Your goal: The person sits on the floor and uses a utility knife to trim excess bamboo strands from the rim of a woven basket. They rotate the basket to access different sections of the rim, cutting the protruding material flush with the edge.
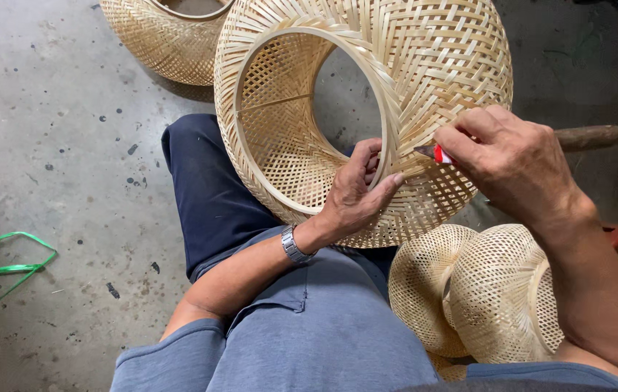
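the large woven bamboo shade [425,65] rests tilted on the person's lap, its open ring facing up so the rim is within reach. the left hand [356,192] clamps that rim, thumb outside and fingers inside, steadying it. the right hand [516,163] pinches a small red-handled blade [436,154] against the weave just beside the thumb. 2 smaller shades [483,290] lie on the concrete floor [55,145] nearby.
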